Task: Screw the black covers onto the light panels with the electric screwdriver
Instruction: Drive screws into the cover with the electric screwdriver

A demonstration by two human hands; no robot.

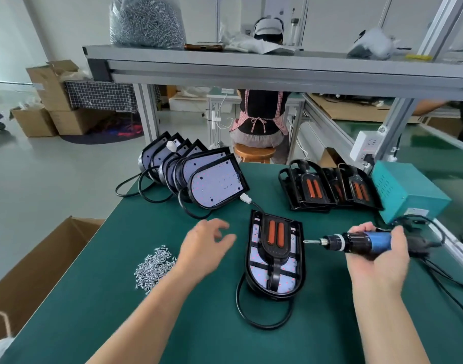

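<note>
Black cover [275, 239], the one with the two orange strips, sits on a light panel [288, 281] in the middle of the green table [172, 324], right in front of the person. Its long axis runs away from them, rounded end nearest. Right hand [377, 258] is wrapped round the electric screwdriver [356, 240], which lies roughly sideways, bit pointing left with the tip just beside the cover's right edge. So I'd say that hand is the nearer one and mostly needs to tip the tool upright over a hole. Left hand [206, 248] hovers off to the left, fingers loose and spread, holding nothing, between the panel and the pile of screws [154, 266]. Can't make out a screw on the bit, so my guess is one gets grabbed first. Writing-wise, the label on the teal box [409, 190] is too small to read.
</note>
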